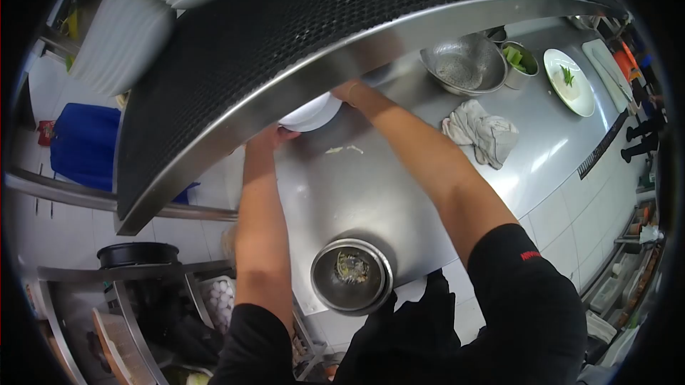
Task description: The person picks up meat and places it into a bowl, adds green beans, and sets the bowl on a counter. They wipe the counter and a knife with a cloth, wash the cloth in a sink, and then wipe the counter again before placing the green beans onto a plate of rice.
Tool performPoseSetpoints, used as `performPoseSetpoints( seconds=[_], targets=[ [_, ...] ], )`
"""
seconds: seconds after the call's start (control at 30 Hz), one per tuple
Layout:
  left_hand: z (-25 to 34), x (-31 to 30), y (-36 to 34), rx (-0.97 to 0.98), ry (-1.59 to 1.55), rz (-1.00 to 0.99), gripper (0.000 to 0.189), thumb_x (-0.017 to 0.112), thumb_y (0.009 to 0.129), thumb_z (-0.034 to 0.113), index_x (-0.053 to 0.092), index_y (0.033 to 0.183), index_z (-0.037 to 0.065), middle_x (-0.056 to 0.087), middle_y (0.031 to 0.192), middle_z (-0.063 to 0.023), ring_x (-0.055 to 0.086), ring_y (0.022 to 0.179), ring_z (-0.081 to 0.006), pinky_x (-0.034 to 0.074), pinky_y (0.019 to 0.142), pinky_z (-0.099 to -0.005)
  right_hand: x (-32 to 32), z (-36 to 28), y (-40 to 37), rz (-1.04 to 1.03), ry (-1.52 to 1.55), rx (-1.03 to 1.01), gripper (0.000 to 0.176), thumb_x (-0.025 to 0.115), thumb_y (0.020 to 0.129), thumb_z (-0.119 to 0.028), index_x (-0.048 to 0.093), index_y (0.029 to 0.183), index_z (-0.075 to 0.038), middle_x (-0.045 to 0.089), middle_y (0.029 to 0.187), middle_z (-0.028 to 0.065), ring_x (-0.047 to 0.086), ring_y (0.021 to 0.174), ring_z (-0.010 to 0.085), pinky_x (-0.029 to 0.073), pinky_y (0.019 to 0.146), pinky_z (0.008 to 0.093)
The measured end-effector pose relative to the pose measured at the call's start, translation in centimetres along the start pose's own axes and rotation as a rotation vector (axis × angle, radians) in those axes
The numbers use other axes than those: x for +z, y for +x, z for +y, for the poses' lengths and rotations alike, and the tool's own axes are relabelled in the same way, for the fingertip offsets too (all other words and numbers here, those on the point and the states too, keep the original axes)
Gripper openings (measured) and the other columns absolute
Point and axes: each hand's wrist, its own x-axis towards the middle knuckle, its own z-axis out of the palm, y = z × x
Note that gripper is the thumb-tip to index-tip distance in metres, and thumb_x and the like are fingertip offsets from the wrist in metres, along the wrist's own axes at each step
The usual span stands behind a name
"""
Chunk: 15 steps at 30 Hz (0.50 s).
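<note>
Both my arms reach forward under the shelf over the steel counter. A white dish [311, 114], partly hidden by the shelf edge, lies between my hands. My left hand [277, 135] is closed on its near left edge, with the fingertips at the rim. On the right side of the dish, my right hand [345, 91] grips the rim, its fingers mostly covered by the shelf. A few pale scraps [344, 149] lie on the counter [335, 192] just below the dish.
Stacked metal bowls [349, 275] with food residue stand at the counter's near edge. To the right are a crumpled cloth [482, 132], a large metal bowl [465, 64], a container of green pieces [521, 64] and a garnished white plate [569, 82]. The shelf [399, 22] overhangs my hands.
</note>
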Motion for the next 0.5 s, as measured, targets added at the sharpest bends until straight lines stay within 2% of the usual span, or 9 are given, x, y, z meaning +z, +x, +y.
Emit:
performPoseSetpoints(
  seconds=[0.1, 0.13, 0.23, 0.3, 0.33, 0.4, 0.43, 0.47, 0.5],
  targets=[
    [0.8, 0.6, 1.8, -0.011, 0.009, -0.084, 0.047, 0.041, 0.095, 0.010, 0.039, 0.140, -0.004, 0.053, 0.130, -0.0255, 0.064, 0.111, -0.0429, 0.061, 0.088, -0.0577, 0.5, 0.9, 1.5, 0.062, 0.042, 0.188, 0.044, 0.045, 0.101, -0.036, 0.067, 0.123, -0.005, 0.067, 0.122, 0.0251, 0.064, 0.119, 0.0378, 0.050, 0.102, 0.0489],
    [0.8, 0.7, 1.7, -0.028, -0.002, -0.126, 0.047, 0.041, 0.095, 0.010, 0.039, 0.141, -0.003, 0.052, 0.131, -0.0256, 0.063, 0.113, -0.0430, 0.060, 0.089, -0.0582, -1.9, -0.9, -1.0, 0.083, -0.052, 0.219, 0.044, 0.045, 0.101, -0.036, 0.066, 0.124, -0.006, 0.067, 0.122, 0.0254, 0.064, 0.119, 0.0368, 0.050, 0.101, 0.0486],
    [-2.8, -2.8, 9.8, -0.059, -0.044, -0.158, 0.047, 0.045, 0.099, 0.016, 0.038, 0.142, -0.001, 0.052, 0.129, -0.0258, 0.061, 0.115, -0.0425, 0.059, 0.091, -0.0592, -8.0, -2.3, -5.7, 0.239, -0.235, 0.209, 0.045, 0.047, 0.100, -0.037, 0.060, 0.132, -0.008, 0.068, 0.124, 0.0225, 0.064, 0.119, 0.0358, 0.051, 0.099, 0.0477],
    [-1.1, -1.3, 6.2, -0.042, -0.063, -0.099, 0.052, 0.049, 0.101, 0.026, 0.037, 0.144, 0.000, 0.049, 0.132, -0.0262, 0.060, 0.115, -0.0410, 0.059, 0.091, -0.0583, -9.4, 1.2, -5.3, 0.131, -0.285, 0.316, 0.047, 0.057, 0.095, -0.032, 0.056, 0.136, -0.009, 0.070, 0.121, 0.0197, 0.066, 0.117, 0.0358, 0.052, 0.099, 0.0472],
    [-2.0, -1.8, 4.8, 0.024, -0.073, -0.044, 0.060, 0.053, 0.100, 0.034, 0.035, 0.147, -0.001, 0.046, 0.135, -0.0265, 0.059, 0.116, -0.0403, 0.058, 0.092, -0.0548, -10.1, 2.9, -5.1, 0.072, -0.313, 0.367, 0.050, 0.062, 0.093, -0.030, 0.054, 0.137, -0.009, 0.071, 0.119, 0.0183, 0.066, 0.115, 0.0359, 0.052, 0.099, 0.0470],
    [-3.8, -2.7, 1.9, 0.155, -0.082, 0.066, 0.078, 0.060, 0.099, 0.049, 0.032, 0.152, -0.002, 0.040, 0.142, -0.0272, 0.058, 0.118, -0.0390, 0.057, 0.094, -0.0478, -11.5, 3.9, -5.2, 0.084, -0.232, 0.386, 0.042, 0.067, 0.091, -0.031, 0.061, 0.129, -0.013, 0.069, 0.121, 0.0198, 0.066, 0.113, 0.0383, 0.052, 0.097, 0.0468],
    [-2.5, -0.9, -4.2, 0.231, 0.020, 0.105, 0.083, 0.061, 0.097, 0.052, 0.031, 0.153, -0.003, 0.037, 0.145, -0.0274, 0.057, 0.119, -0.0386, 0.055, 0.098, -0.0448, -11.6, 4.6, -5.9, 0.066, -0.169, 0.367, 0.038, 0.067, 0.092, -0.032, 0.064, 0.125, -0.013, 0.068, 0.121, 0.0203, 0.065, 0.112, 0.0394, 0.052, 0.096, 0.0472],
    [-1.4, 0.7, -9.4, 0.198, 0.080, 0.138, 0.085, 0.062, 0.096, 0.055, 0.037, 0.152, -0.003, 0.037, 0.151, -0.0245, 0.055, 0.124, -0.0357, 0.046, 0.107, -0.0416, -11.7, 5.2, -6.8, 0.120, -0.161, 0.288, 0.034, 0.067, 0.092, -0.031, 0.066, 0.122, -0.013, 0.067, 0.118, 0.0205, 0.065, 0.108, 0.0408, 0.053, 0.094, 0.0481],
    [-2.5, 0.5, -15.1, 0.271, 0.195, 0.032, 0.084, 0.063, 0.094, 0.059, 0.043, 0.149, -0.002, 0.042, 0.153, -0.0193, 0.052, 0.130, -0.0304, 0.039, 0.114, -0.0432, -12.0, 5.3, -8.4, 0.177, -0.154, 0.219, 0.031, 0.067, 0.093, -0.031, 0.067, 0.119, -0.013, 0.067, 0.116, 0.0206, 0.066, 0.105, 0.0421, 0.053, 0.093, 0.0489]
  ],
)
